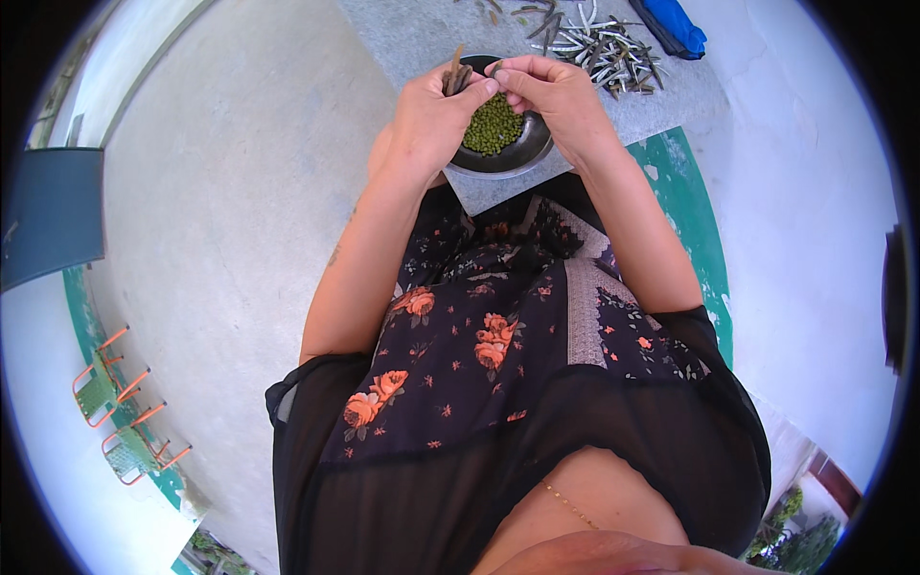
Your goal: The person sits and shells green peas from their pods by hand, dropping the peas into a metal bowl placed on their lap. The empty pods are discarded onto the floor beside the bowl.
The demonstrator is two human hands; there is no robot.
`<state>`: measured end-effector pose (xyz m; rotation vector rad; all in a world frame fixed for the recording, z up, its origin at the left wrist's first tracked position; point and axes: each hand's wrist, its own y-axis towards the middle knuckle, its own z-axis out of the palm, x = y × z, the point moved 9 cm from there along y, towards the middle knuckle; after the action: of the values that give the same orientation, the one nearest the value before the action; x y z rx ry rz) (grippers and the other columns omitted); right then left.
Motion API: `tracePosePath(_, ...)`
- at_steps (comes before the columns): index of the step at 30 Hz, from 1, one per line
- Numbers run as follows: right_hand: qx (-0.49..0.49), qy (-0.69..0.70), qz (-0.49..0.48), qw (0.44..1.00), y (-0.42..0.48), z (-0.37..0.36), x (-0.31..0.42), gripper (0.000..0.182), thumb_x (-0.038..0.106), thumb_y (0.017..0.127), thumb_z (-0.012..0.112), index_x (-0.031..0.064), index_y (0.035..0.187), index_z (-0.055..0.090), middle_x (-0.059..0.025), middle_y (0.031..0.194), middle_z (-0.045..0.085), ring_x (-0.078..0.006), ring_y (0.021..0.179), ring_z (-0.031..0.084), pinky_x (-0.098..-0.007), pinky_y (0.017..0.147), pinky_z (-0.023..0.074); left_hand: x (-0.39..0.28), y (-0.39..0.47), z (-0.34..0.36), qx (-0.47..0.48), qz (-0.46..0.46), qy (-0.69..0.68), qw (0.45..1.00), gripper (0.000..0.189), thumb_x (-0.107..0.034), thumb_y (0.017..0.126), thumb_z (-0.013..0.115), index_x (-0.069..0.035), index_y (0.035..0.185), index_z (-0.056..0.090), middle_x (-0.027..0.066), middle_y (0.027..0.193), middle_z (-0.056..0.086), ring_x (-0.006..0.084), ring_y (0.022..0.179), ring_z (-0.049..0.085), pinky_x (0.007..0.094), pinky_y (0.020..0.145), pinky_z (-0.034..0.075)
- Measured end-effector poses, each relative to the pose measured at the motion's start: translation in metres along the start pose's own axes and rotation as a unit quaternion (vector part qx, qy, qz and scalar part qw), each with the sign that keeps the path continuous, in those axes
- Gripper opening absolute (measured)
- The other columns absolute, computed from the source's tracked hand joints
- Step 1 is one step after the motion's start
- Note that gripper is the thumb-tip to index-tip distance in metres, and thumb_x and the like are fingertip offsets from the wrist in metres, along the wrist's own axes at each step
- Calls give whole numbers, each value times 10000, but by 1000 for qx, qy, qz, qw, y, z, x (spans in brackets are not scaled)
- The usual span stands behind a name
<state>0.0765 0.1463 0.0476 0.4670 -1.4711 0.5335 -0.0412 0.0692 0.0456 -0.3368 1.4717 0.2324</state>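
Note:
Several dark dried bean pods (pixel 457 79) are gripped in my left hand (pixel 445 100), over the left side of a round metal bowl (pixel 535 140). Small green beans (pixel 493 129), which look like mung beans, lie in the bowl. My right hand (pixel 550 86) pinches a dark pod piece (pixel 496 68) between thumb and fingers, above the bowl's right side. The fingertips of both hands are close together; whether they touch the same pod is hard to tell.
The bowl stands near the corner of a grey stone-like tabletop (pixel 472 195). A heap of split pods (pixel 611 54) lies beyond my right hand, with more loose pods (pixel 546 18) at the top edge. A blue bag or cloth (pixel 674 29) is at the far right. Small chairs (pixel 133 449) stand at lower left.

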Motion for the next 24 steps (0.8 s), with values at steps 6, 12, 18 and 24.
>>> tracePosePath(6,12,-25,-18,999,-4,-5,1,211,150,890,670,10,1045,699,-5,853,663,-66,755,584,-205,703,480,-1,-2,3,0,17,88,996,201,-179,880,703,2,943,643,-32,734,591,36,641,515,214,552,407)
tracePosePath(12,28,-54,-90,994,-7,6,28,241,178,898,672,15,1075,684,-5,887,653,-77,843,581,-219,779,471,10,0,18,65,5,75,995,237,-155,907,657,33,1052,645,17,878,665,66,795,601,248,697,495)
tracePosePath(18,42,-81,-74,993,-3,6,31,181,162,914,647,41,1044,684,-2,971,663,-83,949,592,-234,873,448,9,4,17,71,3,141,988,214,-151,919,629,10,1059,646,-23,809,621,25,686,536,216,580,426)
tracePosePath(24,80,-162,-135,974,-5,20,34,179,112,910,634,38,1066,677,12,984,635,-70,921,585,-219,837,461,11,1,18,60,-13,7,998,250,-215,890,665,16,982,653,-24,759,611,64,659,534,231,594,427)
